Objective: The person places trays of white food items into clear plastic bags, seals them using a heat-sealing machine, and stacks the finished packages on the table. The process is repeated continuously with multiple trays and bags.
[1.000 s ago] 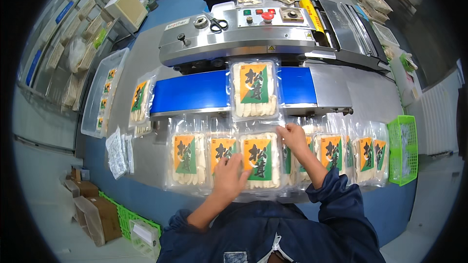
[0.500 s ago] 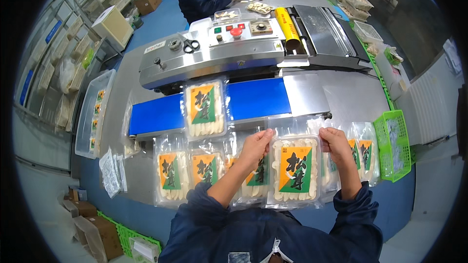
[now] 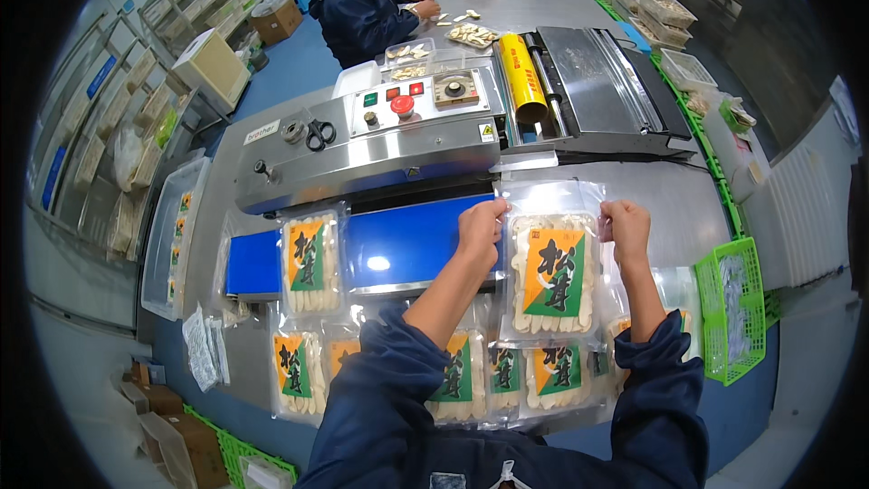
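Observation:
Between my two hands hangs a clear plastic bag of sliced pale mushrooms (image 3: pixel 554 276) with an orange and green label. My left hand (image 3: pixel 482 231) pinches its upper left corner; my right hand (image 3: pixel 626 226) grips the upper right one. The bag is at the right end of a sealing machine (image 3: pixel 380 149), in front of its blue conveyor belt (image 3: pixel 407 240). Farther left, a similar mushroom bag (image 3: pixel 310 261) rests on that belt. Several more filled bags (image 3: pixel 299 376) lie along the near table edge, partly hidden by my forearms.
Black scissors (image 3: pixel 320 135) lie on the machine. Beyond it are a yellow film roll (image 3: pixel 523 81) and a co-worker (image 3: pixel 367 14) handling mushroom pieces. A green basket (image 3: pixel 731 312) stands at the right, a clear bin (image 3: pixel 176 244) at the left, with silvery packets (image 3: pixel 205 349) nearby.
My hands have carried the held bag away from my body, up to the belt's right end. The bag on the belt has shifted left. The view has also moved slightly.

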